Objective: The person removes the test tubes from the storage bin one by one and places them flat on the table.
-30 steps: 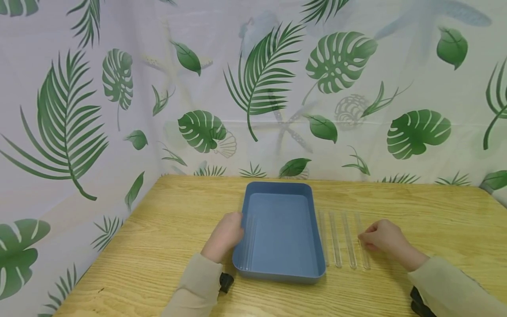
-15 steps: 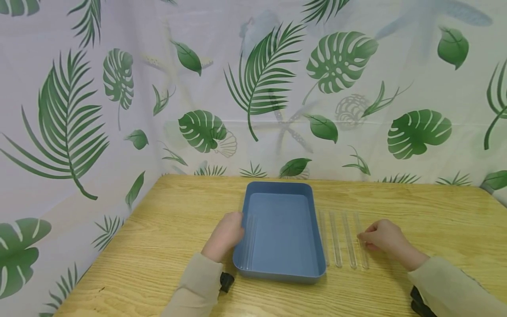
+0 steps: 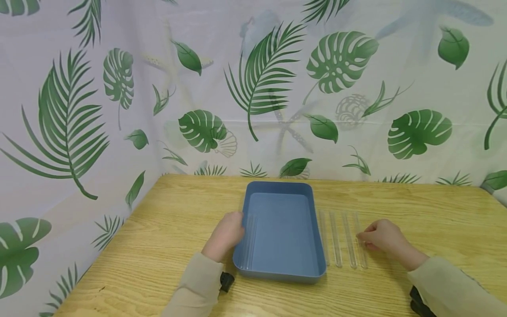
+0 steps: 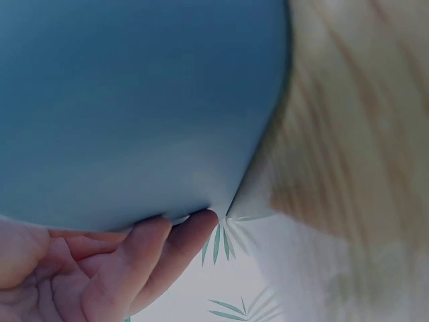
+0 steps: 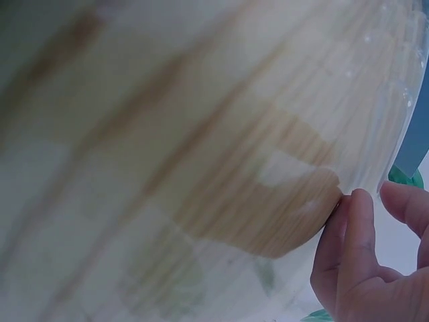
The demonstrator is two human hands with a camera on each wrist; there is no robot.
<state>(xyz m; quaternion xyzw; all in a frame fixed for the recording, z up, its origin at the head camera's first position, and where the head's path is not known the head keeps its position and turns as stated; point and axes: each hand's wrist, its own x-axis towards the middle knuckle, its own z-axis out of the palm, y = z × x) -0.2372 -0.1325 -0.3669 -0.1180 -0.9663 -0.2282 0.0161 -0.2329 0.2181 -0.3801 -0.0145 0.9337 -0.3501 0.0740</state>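
A blue rectangular tray (image 3: 283, 233) lies on the table, and my left hand (image 3: 223, 235) grips its left rim. In the left wrist view the fingers (image 4: 144, 248) touch the tray wall (image 4: 154, 121). A few clear test tubes (image 3: 249, 246) lie lengthwise inside, along the left wall. Outside the tray's right side, several more clear test tubes (image 3: 350, 246) lie roughly parallel in a row. My right hand (image 3: 384, 237) pinches the rightmost test tube (image 3: 362, 257) with thumb and fingers, at about mid-length. It appears to lie flat on the table. The right wrist view shows the right hand (image 5: 375, 261) low at right.
The wooden table (image 3: 190, 193) reaches back to a white curtain (image 3: 277, 88) printed with green leaves. More curtain (image 3: 47, 132) hangs along the left side. Black wrist straps (image 3: 226, 281) show beneath both sleeves.
My right hand has shifted very slightly left with the rightmost test tube, toward its neighbour. The left hand and the tray have stayed in place.
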